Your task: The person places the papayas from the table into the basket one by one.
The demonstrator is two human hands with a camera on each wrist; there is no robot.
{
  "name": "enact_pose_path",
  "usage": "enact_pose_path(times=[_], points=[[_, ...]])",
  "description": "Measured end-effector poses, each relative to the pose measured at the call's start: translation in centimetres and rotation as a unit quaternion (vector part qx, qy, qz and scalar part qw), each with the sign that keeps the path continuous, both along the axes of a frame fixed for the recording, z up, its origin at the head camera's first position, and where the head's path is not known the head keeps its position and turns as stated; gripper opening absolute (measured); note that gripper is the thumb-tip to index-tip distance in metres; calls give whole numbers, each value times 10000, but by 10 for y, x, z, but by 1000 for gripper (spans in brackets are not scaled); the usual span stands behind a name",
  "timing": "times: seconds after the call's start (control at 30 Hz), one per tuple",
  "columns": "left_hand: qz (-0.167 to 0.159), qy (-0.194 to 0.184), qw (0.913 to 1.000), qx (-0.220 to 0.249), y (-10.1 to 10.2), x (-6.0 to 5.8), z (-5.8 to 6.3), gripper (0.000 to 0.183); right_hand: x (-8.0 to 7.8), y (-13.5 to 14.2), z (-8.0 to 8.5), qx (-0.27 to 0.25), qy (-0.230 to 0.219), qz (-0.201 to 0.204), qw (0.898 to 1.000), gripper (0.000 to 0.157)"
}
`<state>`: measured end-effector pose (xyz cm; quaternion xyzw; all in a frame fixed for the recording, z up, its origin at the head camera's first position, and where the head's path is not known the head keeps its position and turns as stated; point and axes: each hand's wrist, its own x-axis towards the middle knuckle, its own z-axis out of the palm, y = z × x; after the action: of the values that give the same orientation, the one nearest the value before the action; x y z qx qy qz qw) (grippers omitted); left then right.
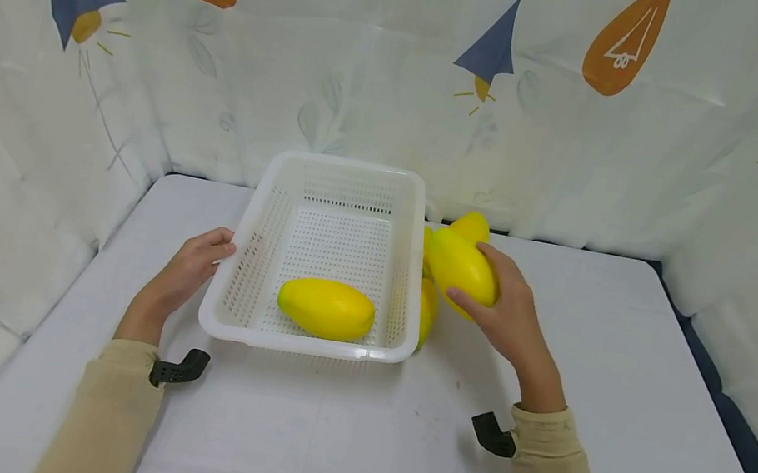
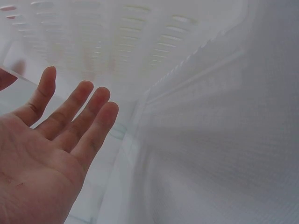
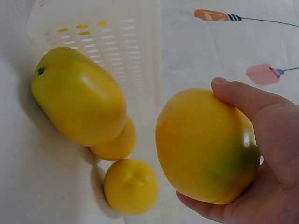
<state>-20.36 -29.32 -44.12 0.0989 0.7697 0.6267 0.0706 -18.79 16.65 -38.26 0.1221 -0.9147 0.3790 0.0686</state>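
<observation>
My left hand (image 1: 196, 259) is at the left rim of a white perforated plastic basket (image 1: 306, 345). In the left wrist view, its thumb lies over the rim and its other fingers (image 2: 98, 105) reach out below. One yellow papaya (image 1: 326, 308) lies crosswise at the near end of the basket. Beyond the basket's right side, my right hand (image 1: 513, 315) grips another papaya (image 1: 462, 266), thumb and fingers on opposite sides. The right wrist view shows a green patch on this held papaya (image 3: 208, 147).
Three more papayas lie along the basket's right wall: a far one (image 1: 474, 225), a near one (image 1: 426, 313), and one (image 1: 425, 249) mostly hidden between them. A white-covered table (image 1: 341, 450) holds everything. A printed curtain (image 1: 390, 86) hangs behind its far edge.
</observation>
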Motion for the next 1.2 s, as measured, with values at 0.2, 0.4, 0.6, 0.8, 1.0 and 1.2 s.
enact_pose_path(times=[0.2, 0.4, 0.6, 0.8, 1.0, 1.2], points=[[-3, -2, 10000, 11, 0, 0, 0, 38, 1, -4, 3, -16, -28, 59, 10000, 77], [-3, -26, 10000, 6, -1, 0, -1, 38, 1, -7, 5, -8, -20, 105, 9999, 76], [-22, -36, 10000, 38, -1, -1, 0, 38, 0, -12, 6, 21, 14, 180, 9998, 76], [-54, 33, 10000, 54, -1, -1, 0, 38, 0, -14, 8, 3, 61, 245, 9997, 76], [-34, 46, 10000, 6, -1, -1, 0, 37, 0, -18, 9, -21, 116, 284, 9995, 76], [-20, 47, 10000, -10, 0, -1, 0, 37, -1, -22, 8, -61, 159, 323, 9993, 76]])
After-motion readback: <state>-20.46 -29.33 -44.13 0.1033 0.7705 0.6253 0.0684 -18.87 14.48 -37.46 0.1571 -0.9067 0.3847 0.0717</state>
